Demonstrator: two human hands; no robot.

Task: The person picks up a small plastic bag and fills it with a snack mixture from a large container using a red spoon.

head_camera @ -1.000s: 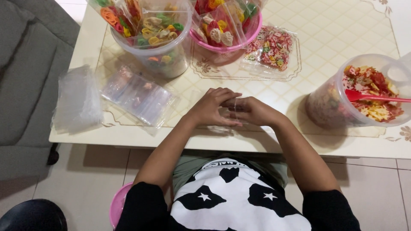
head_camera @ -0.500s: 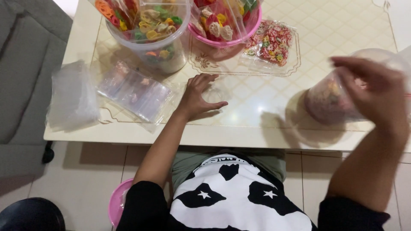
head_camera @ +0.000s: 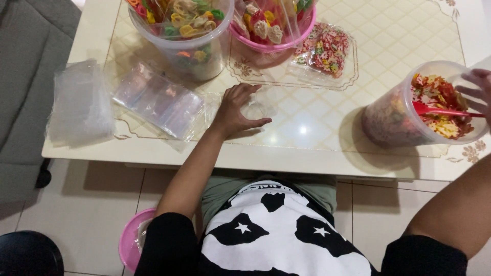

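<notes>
My left hand (head_camera: pixel 236 110) rests on the cream patterned table (head_camera: pixel 307 148), fingers arched around a small clear plastic bag (head_camera: pixel 258 106) that it holds against the tabletop. My right hand (head_camera: pixel 476 92) is at the right edge of the view, partly cut off, over a clear round tub (head_camera: pixel 388 122) of red and yellow snack pieces. Its visible fingers are apart, just above the handle of a red spoon (head_camera: pixel 440 111) lying in the tub. Whether the hand touches the handle is hidden.
At the table's far side stand a clear tub of colourful snacks (head_camera: pixel 197 61), a pink bowl (head_camera: pixel 266 46) and a clear tray of small coloured pieces (head_camera: pixel 325 51). Flat clear bags (head_camera: pixel 158 99) and a plastic pile (head_camera: pixel 79 105) lie left. A pink basin (head_camera: pixel 128 240) sits on the floor.
My hands, together on the small bag a second ago, have parted. The right hand swung out to the tub at the right; the left stayed on the bag.
</notes>
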